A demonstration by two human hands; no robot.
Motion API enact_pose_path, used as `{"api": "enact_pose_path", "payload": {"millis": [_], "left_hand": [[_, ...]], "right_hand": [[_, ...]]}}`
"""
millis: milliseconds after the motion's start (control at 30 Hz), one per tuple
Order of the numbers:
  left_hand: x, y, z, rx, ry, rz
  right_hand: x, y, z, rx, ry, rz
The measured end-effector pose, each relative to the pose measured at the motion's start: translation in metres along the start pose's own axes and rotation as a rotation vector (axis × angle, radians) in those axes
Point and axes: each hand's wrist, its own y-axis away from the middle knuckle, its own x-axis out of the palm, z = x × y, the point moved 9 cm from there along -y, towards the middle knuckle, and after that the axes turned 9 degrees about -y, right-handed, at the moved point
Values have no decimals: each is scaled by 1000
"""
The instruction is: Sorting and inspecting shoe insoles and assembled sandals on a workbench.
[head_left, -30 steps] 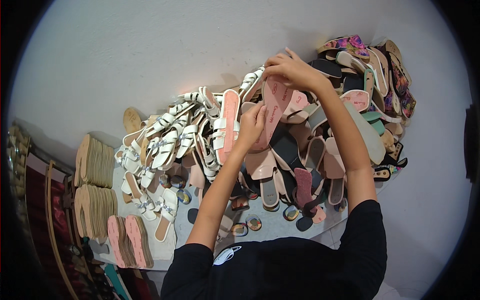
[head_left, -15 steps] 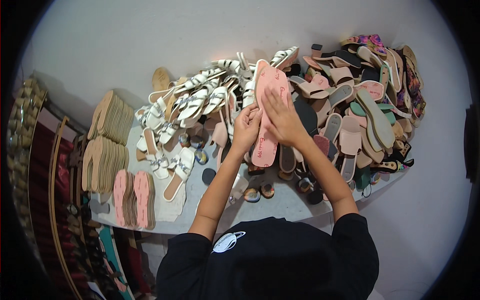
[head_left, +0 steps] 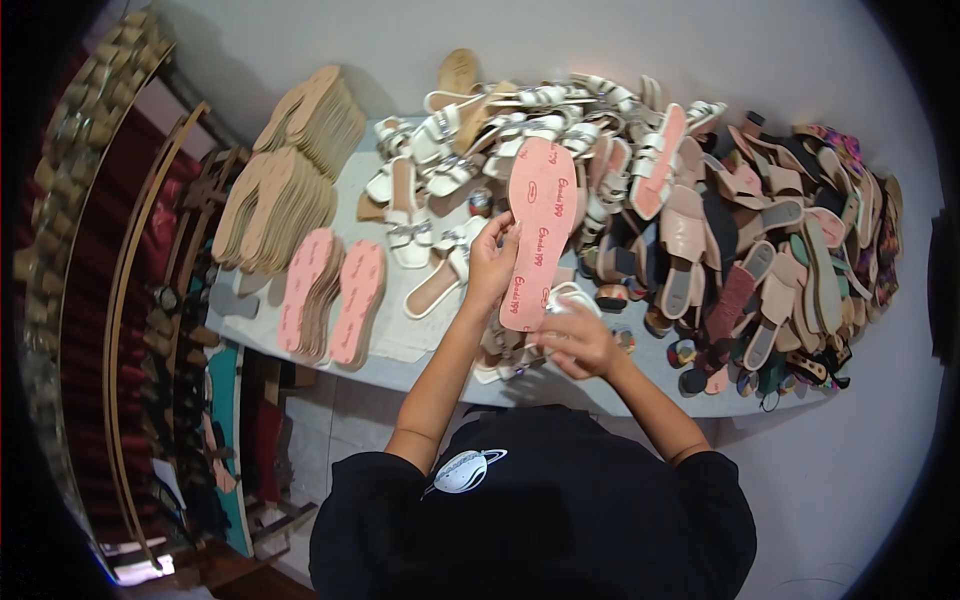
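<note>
Over the bench point(head_left: 640, 375), the right hand point(head_left: 580, 338) closes on the heel of a pink sole point(head_left: 538, 228) while the left hand point(head_left: 490, 262) pinches its side edge, forearms angled up from below (elbows bent). A loosened pinch could drop it onto the white sandals point(head_left: 480, 140) heaped beyond.

Pink sole point(head_left: 537, 225), flat, long, printed side facing up, standing lengthwise above table edge, toe pointing away, heel nearest person; white strap sandal point(head_left: 563, 298) lying just beside heel.
</note>
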Motion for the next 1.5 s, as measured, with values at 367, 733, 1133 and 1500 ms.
{"api": "enact_pose_path", "payload": {"millis": [367, 733, 1133, 1500], "left_hand": [[-158, 60, -23, -104, -194, -152], [-260, 107, -41, -3, -370, -241], [-310, 189, -33, 215, -1142, -472], [-322, 188, -13, 185, -1082, -565]], "right_hand": [[74, -104, -50, -19, 516, 9], [171, -135, -63, -63, 470, -96], [236, -141, -103, 24, 395, -58], [252, -142, -126, 49, 281, -49]]}}
